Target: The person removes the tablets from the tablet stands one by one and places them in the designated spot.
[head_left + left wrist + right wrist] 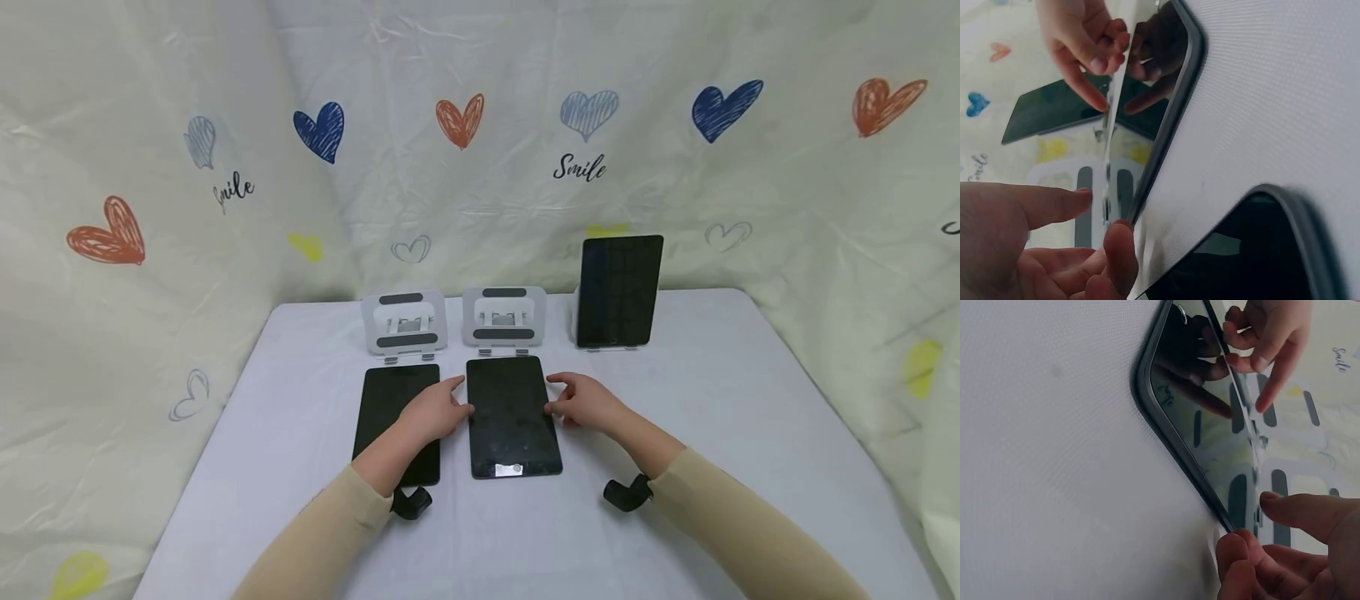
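Note:
In the head view a dark tablet (513, 417) lies face up in front of the middle stand (504, 318). At its left long side is my left hand (433, 408), fingertips right at the edge and the index finger stretched forward. My right hand (588, 404) mirrors it at the opposite side. Each wrist view shows curled fingertips at the tablet's rim, the glossy screen (1194, 394) reflecting the far hand. Partly hidden by my left forearm, a second tablet (386, 404) lies before the left stand (405, 323).
Back right, a third tablet (618, 292) leans upright on its own stand. Both visible stands are white with dark grey pads. A white cloth covers the table (720, 367), and a sheet (495, 200) printed with hearts hangs behind it.

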Available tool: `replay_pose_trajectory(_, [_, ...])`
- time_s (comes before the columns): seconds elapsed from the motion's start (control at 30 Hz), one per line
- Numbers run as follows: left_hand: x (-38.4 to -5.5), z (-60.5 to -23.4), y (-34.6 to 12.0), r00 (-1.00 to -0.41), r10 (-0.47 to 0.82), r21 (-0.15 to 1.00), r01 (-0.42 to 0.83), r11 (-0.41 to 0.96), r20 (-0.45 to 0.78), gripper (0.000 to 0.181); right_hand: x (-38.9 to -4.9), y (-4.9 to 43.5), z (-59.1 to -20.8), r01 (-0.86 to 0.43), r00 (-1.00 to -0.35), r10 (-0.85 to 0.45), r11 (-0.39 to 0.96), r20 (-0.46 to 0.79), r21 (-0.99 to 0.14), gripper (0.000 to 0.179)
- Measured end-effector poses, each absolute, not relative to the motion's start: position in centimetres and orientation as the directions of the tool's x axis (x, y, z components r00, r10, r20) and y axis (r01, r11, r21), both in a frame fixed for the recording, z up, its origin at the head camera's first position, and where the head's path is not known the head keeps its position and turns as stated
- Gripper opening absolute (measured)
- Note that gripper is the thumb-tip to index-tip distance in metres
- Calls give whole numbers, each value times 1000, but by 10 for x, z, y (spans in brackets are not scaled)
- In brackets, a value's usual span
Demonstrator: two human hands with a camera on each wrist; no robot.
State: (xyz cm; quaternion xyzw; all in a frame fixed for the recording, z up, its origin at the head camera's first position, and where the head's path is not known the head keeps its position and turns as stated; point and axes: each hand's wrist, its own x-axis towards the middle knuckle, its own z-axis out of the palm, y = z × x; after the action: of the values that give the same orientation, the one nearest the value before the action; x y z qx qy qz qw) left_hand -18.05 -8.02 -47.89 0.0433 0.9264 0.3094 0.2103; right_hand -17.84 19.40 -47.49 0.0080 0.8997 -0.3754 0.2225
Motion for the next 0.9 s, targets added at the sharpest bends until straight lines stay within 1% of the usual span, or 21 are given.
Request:
replay_pose_trajectory(0.17, [-181, -477, -83, -938, 207, 663, -31, 748, -278, 63, -174, 199, -471, 117, -925, -173, 719, -340, -685, 53])
replay_pose_trajectory(0.33, [-183, -474, -77, -957, 199, 688, -2, 726, -213, 60, -173, 209, -469, 81, -942, -173, 718, -289, -692, 52])
replay_pose_trajectory(0.5, [-186, -474, -67, -963, 207, 716, 23, 698, -171, 56, -174, 221, -467, 61, -951, -171, 712, -257, -699, 53])
replay_pose_trajectory(0.73, [-194, -476, -51, -960, 263, 777, 92, 623, -97, 54, -179, 235, -462, 46, -965, -145, 727, -218, -685, 52])
replay_pose_trajectory(0.9, [-200, -476, -39, -954, 292, 784, 132, 606, -65, 53, -183, 244, -460, 22, -972, -140, 742, -188, -670, 51])
